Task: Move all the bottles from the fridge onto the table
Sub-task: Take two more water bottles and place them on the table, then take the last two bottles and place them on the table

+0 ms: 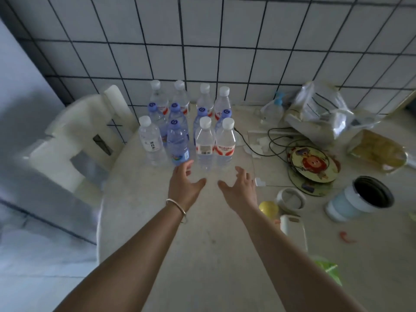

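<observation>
Several clear water bottles stand upright in rows on the pale table [202, 233], near the tiled wall. The front row holds a white-capped bottle [151, 143], a blue-capped bottle [177, 143], and two red-labelled bottles [204, 145] [225, 144]. My left hand [183, 183] hovers open just in front of the blue-capped bottle, fingertips close to its base. Beside it, my right hand [239, 186] is open too, below the red-labelled pair, holding nothing. The fridge is not in view.
A white plastic chair [74, 140] stands left of the table. On the right lie a plastic bag [319, 113], black cables [272, 143], a round patterned mat [311, 164], a pale blue cup [358, 199], a small white lid [290, 198] and a spray bottle [273, 108].
</observation>
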